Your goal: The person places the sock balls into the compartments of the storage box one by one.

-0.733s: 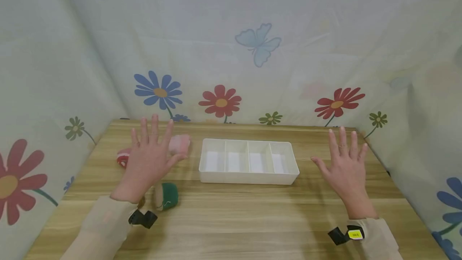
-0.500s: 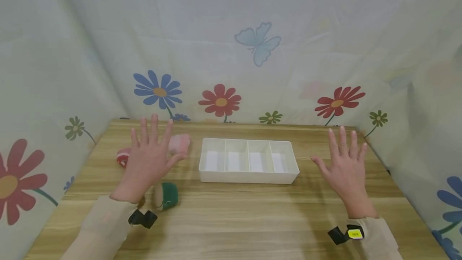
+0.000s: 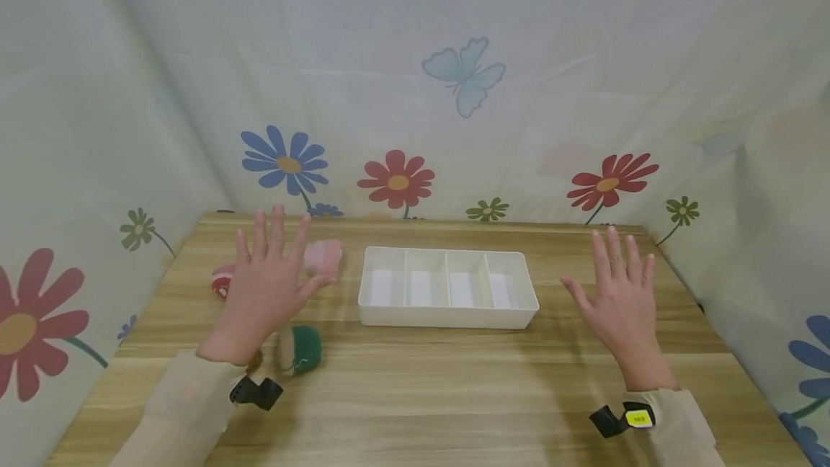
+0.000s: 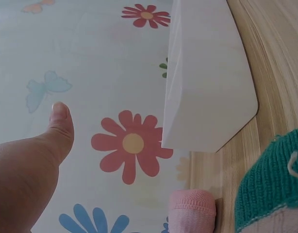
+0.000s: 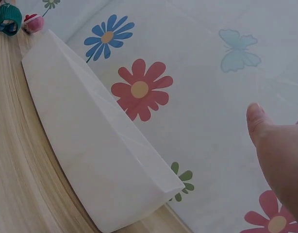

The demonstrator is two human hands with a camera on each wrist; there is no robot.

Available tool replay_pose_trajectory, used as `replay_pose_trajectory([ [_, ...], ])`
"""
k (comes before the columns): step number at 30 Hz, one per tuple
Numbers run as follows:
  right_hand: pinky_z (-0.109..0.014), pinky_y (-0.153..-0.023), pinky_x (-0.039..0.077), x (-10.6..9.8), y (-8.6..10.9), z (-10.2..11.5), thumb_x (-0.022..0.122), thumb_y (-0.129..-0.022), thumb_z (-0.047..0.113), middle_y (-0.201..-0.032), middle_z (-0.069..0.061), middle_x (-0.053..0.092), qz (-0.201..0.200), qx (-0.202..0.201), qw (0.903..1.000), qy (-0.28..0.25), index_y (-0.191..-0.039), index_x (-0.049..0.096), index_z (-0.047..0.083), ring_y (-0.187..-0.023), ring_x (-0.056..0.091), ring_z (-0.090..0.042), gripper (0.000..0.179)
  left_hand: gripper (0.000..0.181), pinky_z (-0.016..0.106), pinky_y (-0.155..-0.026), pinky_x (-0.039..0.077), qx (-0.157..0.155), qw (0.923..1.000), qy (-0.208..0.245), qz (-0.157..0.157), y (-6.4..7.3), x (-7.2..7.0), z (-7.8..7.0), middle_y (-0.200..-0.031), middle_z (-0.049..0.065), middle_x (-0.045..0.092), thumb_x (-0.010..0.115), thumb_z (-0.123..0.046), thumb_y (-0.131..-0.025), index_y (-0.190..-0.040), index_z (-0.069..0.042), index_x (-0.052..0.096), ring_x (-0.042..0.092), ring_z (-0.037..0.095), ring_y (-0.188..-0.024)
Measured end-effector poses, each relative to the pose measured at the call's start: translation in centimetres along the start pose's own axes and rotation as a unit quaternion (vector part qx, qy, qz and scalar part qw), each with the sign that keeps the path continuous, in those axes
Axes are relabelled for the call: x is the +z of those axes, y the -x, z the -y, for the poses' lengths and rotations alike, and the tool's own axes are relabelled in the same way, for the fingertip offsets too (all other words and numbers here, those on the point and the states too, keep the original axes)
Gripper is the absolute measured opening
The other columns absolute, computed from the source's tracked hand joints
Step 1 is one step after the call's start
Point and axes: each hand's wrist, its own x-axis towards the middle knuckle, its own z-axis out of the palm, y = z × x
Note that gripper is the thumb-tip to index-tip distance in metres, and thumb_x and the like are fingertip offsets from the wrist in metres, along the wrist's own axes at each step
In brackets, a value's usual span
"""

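Observation:
My left hand (image 3: 266,287) hovers over the left of the table with fingers spread and holds nothing. Partly behind it lie a pink rolled sock (image 3: 324,256) and a red-and-white knit bundle (image 3: 222,281). Nearer the wrist is a green and beige rolled sock (image 3: 305,349), its ribbed knit (image 4: 270,179) close in the left wrist view. A brownish thing beside it is mostly hidden by the wrist. On the right, my right hand (image 3: 622,308) is raised with straight, spread fingers, touching nothing. Between the hands stands a white divided box (image 3: 447,318) whose several compartments hold nothing.
The wooden table (image 3: 415,395) carries everything. A flower-printed cloth (image 3: 363,107) hangs behind it and along both sides. Each wrist wears a black camera mount (image 3: 258,393).
Both hands stay almost still; the right fingers shift very slightly left. The whole head view drifts a little.

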Motion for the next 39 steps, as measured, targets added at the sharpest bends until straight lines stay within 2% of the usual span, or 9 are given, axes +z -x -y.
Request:
replay_pose_trajectory([
  [6,-0.060,-0.099,0.028,0.3,-0.2,0.2,0.022,-0.089,0.069,-0.150,-0.020,0.019,-0.042,-0.012,0.9991,-0.005,-0.147,0.023,0.008,-0.125,0.033,-0.048,0.085,0.093,0.061,-0.103,-0.001,0.000,0.9999,0.012,-0.010,0.2,0.2,0.1,-0.151,0.018,-0.013,0.049,-0.064,-0.084,-0.150,-0.011,0.010,-0.014,0.037,-0.135],
  [11,-0.061,-0.087,0.039,0.5,-0.2,0.5,0.023,-0.089,0.068,-0.148,-0.021,0.024,-0.050,-0.016,0.9983,-0.024,-0.146,0.026,0.008,-0.112,0.046,-0.050,0.083,0.094,0.063,-0.102,0.012,0.002,0.9990,0.037,-0.025,0.4,0.3,0.1,-0.151,0.023,-0.003,0.053,-0.061,-0.083,-0.150,-0.012,0.009,-0.001,0.042,-0.137],
  [15,-0.059,-0.079,0.045,0.6,-0.1,0.7,0.044,-0.092,0.055,-0.136,-0.026,0.042,-0.025,-0.007,0.9984,-0.050,-0.146,0.028,0.010,-0.108,0.051,-0.047,0.072,0.094,0.065,-0.099,0.019,0.001,0.9979,0.061,-0.025,0.6,0.5,0.1,-0.152,0.023,-0.002,0.058,-0.058,-0.082,-0.150,-0.011,0.013,0.008,0.045,-0.136],
  [19,-0.055,-0.067,0.049,0.8,0.1,1.1,0.066,-0.086,0.030,-0.124,-0.027,0.052,0.011,0.014,0.9975,-0.068,-0.146,0.028,0.014,-0.103,0.055,-0.044,0.072,0.090,0.066,-0.089,0.033,-0.020,0.9939,0.108,0.010,1.1,0.6,-0.2,-0.152,0.020,-0.005,0.055,-0.061,-0.082,-0.149,-0.014,0.018,0.008,0.046,-0.135],
  [24,-0.052,-0.055,0.049,1.1,0.4,1.5,0.065,-0.087,0.028,-0.118,-0.028,0.054,0.032,0.024,0.9960,-0.080,-0.145,0.029,0.016,-0.092,0.058,-0.045,0.070,0.088,0.063,-0.071,0.045,-0.065,0.9772,0.189,0.071,1.8,0.5,-0.6,-0.153,0.015,-0.012,0.044,-0.071,-0.081,-0.150,-0.025,0.015,0.020,0.052,-0.130],
  [26,-0.049,-0.050,0.048,1.3,0.5,1.7,0.062,-0.089,0.029,-0.118,-0.029,0.053,0.041,0.030,0.9945,-0.092,-0.146,0.029,0.017,-0.087,0.058,-0.045,0.067,0.088,0.063,-0.071,0.045,-0.075,0.9718,0.205,0.090,1.9,0.3,-0.7,-0.153,0.016,-0.011,0.041,-0.073,-0.080,-0.150,-0.027,0.013,0.027,0.053,-0.125],
  [32,-0.053,-0.056,0.049,1.8,1.1,2.2,0.057,-0.092,0.032,-0.124,-0.027,0.050,0.085,0.057,0.9875,-0.120,-0.146,0.027,0.019,-0.091,0.058,-0.044,0.064,0.088,0.064,-0.086,0.038,-0.082,0.9633,0.225,0.122,2.5,0.3,-0.9,-0.150,0.021,0.019,0.045,-0.067,-0.083,-0.150,-0.020,0.014,0.036,0.046,-0.124],
  [36,-0.058,-0.071,0.047,2.1,1.5,2.5,0.053,-0.094,0.034,-0.125,-0.023,0.052,0.124,0.072,0.9810,-0.130,-0.146,0.028,0.017,-0.103,0.055,-0.041,0.061,0.089,0.060,-0.091,0.037,-0.083,0.9601,0.235,0.125,2.8,0.8,-0.8,-0.147,0.018,0.028,0.051,-0.063,-0.083,-0.148,-0.012,0.019,0.037,0.041,-0.126],
  [39,-0.059,-0.074,0.045,2.3,1.9,2.7,0.050,-0.095,0.035,-0.122,-0.023,0.054,0.148,0.081,0.9735,-0.154,-0.145,0.030,0.016,-0.103,0.056,-0.040,0.057,0.092,0.059,-0.091,0.038,-0.088,0.9578,0.242,0.128,3.3,1.1,-0.7,-0.144,0.019,0.034,0.050,-0.066,-0.082,-0.147,-0.008,0.021,0.040,0.040,-0.124],
])
